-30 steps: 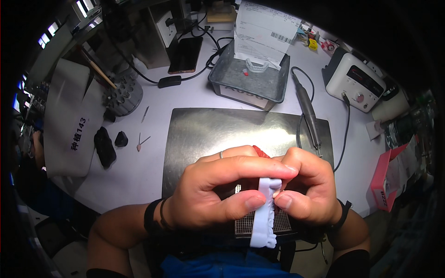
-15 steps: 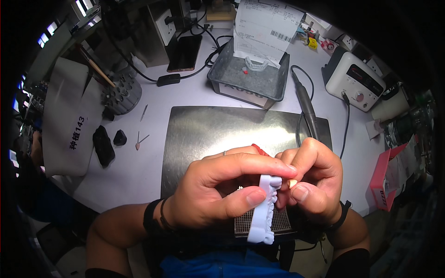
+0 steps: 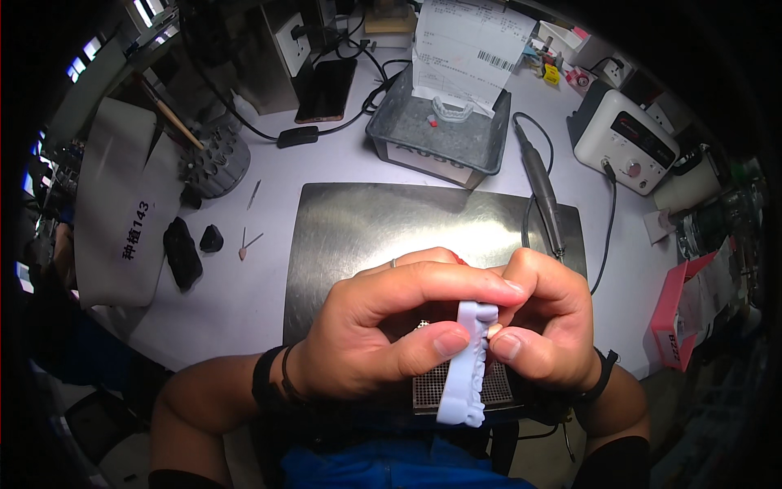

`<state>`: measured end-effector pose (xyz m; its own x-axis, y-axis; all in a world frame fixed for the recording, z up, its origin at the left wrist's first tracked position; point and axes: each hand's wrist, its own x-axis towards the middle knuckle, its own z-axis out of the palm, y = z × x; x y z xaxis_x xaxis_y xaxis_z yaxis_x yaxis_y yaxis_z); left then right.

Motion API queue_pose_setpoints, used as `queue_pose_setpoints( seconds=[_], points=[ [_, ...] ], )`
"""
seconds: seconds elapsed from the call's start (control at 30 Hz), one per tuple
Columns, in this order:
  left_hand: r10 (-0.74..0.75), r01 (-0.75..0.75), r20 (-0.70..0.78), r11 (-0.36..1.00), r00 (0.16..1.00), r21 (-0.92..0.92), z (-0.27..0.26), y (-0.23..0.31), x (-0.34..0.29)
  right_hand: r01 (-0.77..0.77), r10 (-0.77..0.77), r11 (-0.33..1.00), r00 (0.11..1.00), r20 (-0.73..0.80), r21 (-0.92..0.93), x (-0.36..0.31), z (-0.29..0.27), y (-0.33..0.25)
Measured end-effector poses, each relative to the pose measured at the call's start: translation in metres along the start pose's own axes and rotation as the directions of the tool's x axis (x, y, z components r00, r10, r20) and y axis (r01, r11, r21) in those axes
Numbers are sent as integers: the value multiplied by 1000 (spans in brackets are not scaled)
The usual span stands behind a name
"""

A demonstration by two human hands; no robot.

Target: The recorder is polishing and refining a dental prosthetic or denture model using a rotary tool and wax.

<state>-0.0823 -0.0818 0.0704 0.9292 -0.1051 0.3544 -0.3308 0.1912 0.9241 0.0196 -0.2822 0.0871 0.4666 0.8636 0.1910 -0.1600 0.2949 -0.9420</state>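
A pale lilac dental model point(image 3: 463, 383), a row of teeth along its right side, stands on edge in my left hand point(image 3: 383, 330). The thumb presses its flat side while the index finger reaches over its top. My right hand point(image 3: 546, 322) pinches a small cream tooth crown point(image 3: 494, 330) between thumb and fingers, right against the model's teeth near the upper end. Fingers cover most of the crown. Behind my left fingers shows a bit of something red point(image 3: 460, 262). A perforated metal grid point(image 3: 432, 391) lies below the hands.
A metal plate point(image 3: 358, 220) covers the table under my hands. Beyond it stand a grey tray point(image 3: 399, 134) holding another dental arch point(image 3: 452, 112), a handpiece point(image 3: 542, 187) and its control box point(image 3: 627, 138). Left are a bur holder point(image 3: 216, 163) and black lumps point(image 3: 181, 254); right, a pink box point(image 3: 672, 326).
My right hand has moved left, bringing the crown from just beside the model up against its teeth. The left hand holds the model almost unchanged.
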Motion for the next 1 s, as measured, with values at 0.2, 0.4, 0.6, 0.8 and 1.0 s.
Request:
queue_pose_setpoints(
  seconds=[0.2, 0.4, 0.6, 0.8, 1.0],
  points=[
    [21, -21, 1, 1000, 1000, -5, 1, -2, -1, 4, -3, 999, 1000, 21, -54, 1, 1, 1],
    [60, -61, 31, 998, 998, 29, -1, -1, 1, 4, -1, 997, 999, 36, -79, 2, -1, -1],
    [93, -97, 47, 991, 995, 93, -2, -1, 1, -92, 95, 994, 994, 47, -51, -1, -3, -6],
    [135, -145, 81, 982, 987, 121, -5, 2, 2, 8, 5, 993, 995, 103, -118, 2, -5, -3],
    [100, -107, 45, 980, 994, 170, -5, 5, 2, -61, 67, 996, 994, 83, -72, 2, -7, -3]
  ],
)
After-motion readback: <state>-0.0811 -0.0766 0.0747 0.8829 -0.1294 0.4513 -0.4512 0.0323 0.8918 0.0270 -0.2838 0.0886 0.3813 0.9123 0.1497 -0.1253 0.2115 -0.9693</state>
